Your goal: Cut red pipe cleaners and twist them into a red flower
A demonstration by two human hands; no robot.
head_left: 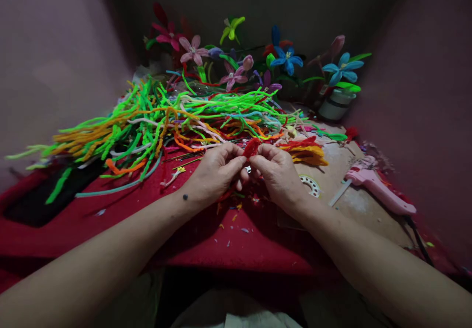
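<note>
A small red pipe-cleaner petal (251, 147) stands up between my two hands, above the red cloth. My left hand (220, 169) pinches it from the left with thumb and forefinger. From the other side my right hand (275, 171) pinches its lower end, thumb against forefinger. The remaining fingers of both hands are curled, and the petal's base is partly hidden by them. Just behind my right hand lie red and orange pipe-cleaner pieces (308, 153). Right of that hand, a white reel with holes (309, 186) rests on the board, partly covered.
A big tangle of green, orange and white pipe cleaners (147, 121) covers the table's back left. Finished flowers (287, 61) stand behind it, one in a white pot (337, 104). A pink glue gun (379, 185) lies on a brown board (354, 210). Scraps dot the red cloth (206, 249).
</note>
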